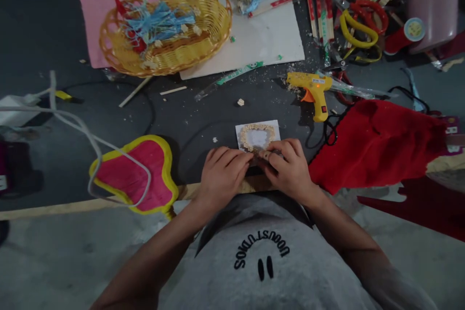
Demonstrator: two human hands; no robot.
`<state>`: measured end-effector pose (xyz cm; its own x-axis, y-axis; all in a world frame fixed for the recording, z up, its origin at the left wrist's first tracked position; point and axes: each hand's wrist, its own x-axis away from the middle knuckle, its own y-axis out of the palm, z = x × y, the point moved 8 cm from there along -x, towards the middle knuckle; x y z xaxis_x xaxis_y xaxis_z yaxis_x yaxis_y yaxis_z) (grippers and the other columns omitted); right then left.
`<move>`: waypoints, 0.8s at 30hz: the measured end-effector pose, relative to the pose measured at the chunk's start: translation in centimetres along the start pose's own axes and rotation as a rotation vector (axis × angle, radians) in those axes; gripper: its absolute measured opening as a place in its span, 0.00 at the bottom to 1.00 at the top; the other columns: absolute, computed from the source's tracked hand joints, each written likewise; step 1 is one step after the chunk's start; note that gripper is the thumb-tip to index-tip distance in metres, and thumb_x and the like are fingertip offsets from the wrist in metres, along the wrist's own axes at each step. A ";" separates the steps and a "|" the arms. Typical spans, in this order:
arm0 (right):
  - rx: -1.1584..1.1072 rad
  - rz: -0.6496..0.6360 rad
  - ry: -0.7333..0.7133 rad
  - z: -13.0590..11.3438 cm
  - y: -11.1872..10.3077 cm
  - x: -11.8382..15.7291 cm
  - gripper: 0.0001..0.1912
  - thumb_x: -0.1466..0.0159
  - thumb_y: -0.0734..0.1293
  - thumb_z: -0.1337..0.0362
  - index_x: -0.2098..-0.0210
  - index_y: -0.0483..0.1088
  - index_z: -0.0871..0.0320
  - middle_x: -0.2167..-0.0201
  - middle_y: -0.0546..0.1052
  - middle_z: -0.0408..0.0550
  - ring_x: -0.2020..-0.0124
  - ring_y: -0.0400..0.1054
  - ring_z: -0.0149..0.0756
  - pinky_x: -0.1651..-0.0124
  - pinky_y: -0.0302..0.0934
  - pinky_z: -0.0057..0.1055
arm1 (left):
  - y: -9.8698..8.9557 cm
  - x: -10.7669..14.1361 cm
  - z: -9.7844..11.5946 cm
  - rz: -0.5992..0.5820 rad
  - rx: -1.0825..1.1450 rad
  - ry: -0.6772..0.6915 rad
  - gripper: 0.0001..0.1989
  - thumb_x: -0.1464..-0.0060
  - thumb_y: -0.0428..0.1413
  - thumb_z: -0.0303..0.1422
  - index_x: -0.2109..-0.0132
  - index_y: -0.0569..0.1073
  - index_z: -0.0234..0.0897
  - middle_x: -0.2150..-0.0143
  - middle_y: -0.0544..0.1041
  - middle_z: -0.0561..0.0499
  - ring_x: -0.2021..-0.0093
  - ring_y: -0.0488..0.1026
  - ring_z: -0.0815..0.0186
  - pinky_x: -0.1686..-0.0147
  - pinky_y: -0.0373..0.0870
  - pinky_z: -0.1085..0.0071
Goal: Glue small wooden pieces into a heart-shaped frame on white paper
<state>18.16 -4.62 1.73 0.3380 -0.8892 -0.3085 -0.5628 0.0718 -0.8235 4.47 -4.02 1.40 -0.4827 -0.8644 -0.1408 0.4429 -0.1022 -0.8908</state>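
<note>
A small white card [276, 128] lies at the table's near edge, bearing a heart-shaped ring of pale wooden bits [246, 136]. At the card's lower left, my left hand [224, 169] has its fingers bent and pressed together. My right hand [290, 167] is closed in a pinch over the ring's lower right. The fingertips of both hands nearly meet at the bottom of the ring. Something small and dark shows between them, too hidden to name. Just above the card lies a loose wooden bit [240, 102].
A yellow glue gun [316, 88] with a lit orange light lies right of the card. Around stand a wicker basket [178, 60] with blue tassels, yellow-handled scissors [358, 34], red cloth [374, 150] and a pink cup [434, 9]. A white cable [85, 128] crosses a pink-and-yellow fan-shaped object [134, 172].
</note>
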 end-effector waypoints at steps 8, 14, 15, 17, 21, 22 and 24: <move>0.001 0.007 -0.015 0.1 0.2 0.0 0.02 0.35 0.69 0.65 0.62 0.75 0.52 0.61 0.77 0.47 0.58 0.68 0.39 0.54 0.65 0.40 | 0.1 0.0 0.0 0.005 0.010 -0.009 0.08 0.35 0.53 0.29 0.54 0.77 0.39 0.60 0.81 0.49 0.59 0.73 0.60 0.59 0.65 0.61; -0.040 0.021 -0.007 0.2 0.0 0.1 0.02 0.35 0.70 0.64 0.62 0.76 0.52 0.61 0.78 0.47 0.57 0.66 0.39 0.54 0.64 0.39 | 0.1 0.1 0.0 0.014 0.030 -0.011 0.09 0.35 0.52 0.29 0.54 0.77 0.39 0.61 0.81 0.49 0.60 0.73 0.60 0.59 0.65 0.61; -0.046 0.022 -0.011 0.2 -0.1 0.1 0.02 0.35 0.70 0.64 0.62 0.76 0.52 0.61 0.78 0.46 0.57 0.66 0.39 0.55 0.64 0.38 | 0.1 0.0 0.0 0.018 0.032 -0.010 0.09 0.35 0.52 0.29 0.54 0.77 0.39 0.61 0.81 0.49 0.60 0.73 0.60 0.59 0.65 0.61; -0.055 0.022 -0.024 0.1 -0.2 0.2 0.01 0.35 0.70 0.65 0.63 0.76 0.52 0.61 0.78 0.46 0.58 0.66 0.39 0.55 0.64 0.38 | 0.0 0.0 0.1 0.020 0.030 -0.006 0.09 0.35 0.52 0.29 0.54 0.77 0.39 0.61 0.81 0.49 0.60 0.73 0.61 0.59 0.65 0.62; -0.057 -0.011 -0.026 0.1 -0.2 0.5 0.02 0.35 0.70 0.65 0.63 0.75 0.52 0.60 0.78 0.46 0.57 0.65 0.39 0.55 0.63 0.39 | -0.2 -0.2 0.4 0.020 0.004 0.010 0.09 0.36 0.52 0.29 0.54 0.78 0.39 0.61 0.80 0.49 0.61 0.72 0.60 0.60 0.65 0.61; -0.057 -0.020 -0.024 0.2 -0.2 0.6 0.02 0.36 0.70 0.65 0.63 0.75 0.51 0.60 0.78 0.46 0.57 0.65 0.39 0.55 0.63 0.39 | -0.2 -0.3 0.6 0.018 -0.003 0.018 0.09 0.36 0.52 0.29 0.55 0.78 0.39 0.62 0.80 0.49 0.61 0.72 0.60 0.60 0.65 0.61; -0.064 -0.030 -0.025 0.2 -0.3 0.9 0.03 0.36 0.70 0.65 0.62 0.75 0.51 0.60 0.78 0.46 0.56 0.65 0.39 0.55 0.62 0.39 | -0.1 -0.5 0.8 0.007 -0.016 0.035 0.10 0.36 0.52 0.28 0.55 0.78 0.39 0.62 0.79 0.48 0.61 0.71 0.60 0.59 0.65 0.61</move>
<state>18.78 -5.32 1.62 0.3740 -0.8789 -0.2962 -0.5986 0.0152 -0.8009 5.28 -4.00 1.92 -0.5063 -0.8470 -0.1620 0.4342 -0.0880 -0.8965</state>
